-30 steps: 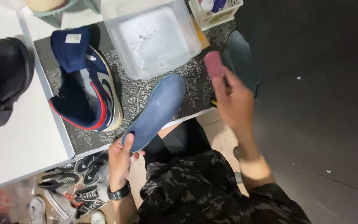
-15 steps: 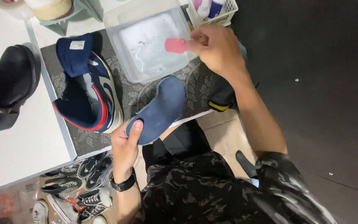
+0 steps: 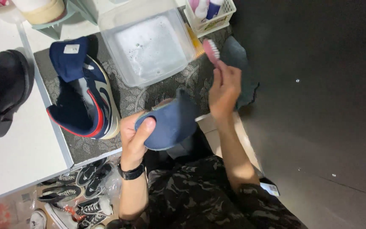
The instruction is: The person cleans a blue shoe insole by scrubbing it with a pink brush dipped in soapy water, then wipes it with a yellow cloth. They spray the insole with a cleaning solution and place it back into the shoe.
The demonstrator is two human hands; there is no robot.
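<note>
Careful: your left hand (image 3: pixel 134 135) pinches the blue insole (image 3: pixel 170 123) by one end over the mat's edge; it could bend or slip. Your right hand (image 3: pixel 224 90) grips the pink brush (image 3: pixel 211 49), which may drip.

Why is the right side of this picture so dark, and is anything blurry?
Head view: light falls on the white table and the tub of soapy water; the floor at right lies unlit. The right hand and pink brush look slightly smeared; the left hand and blue insole are sharper.
</note>
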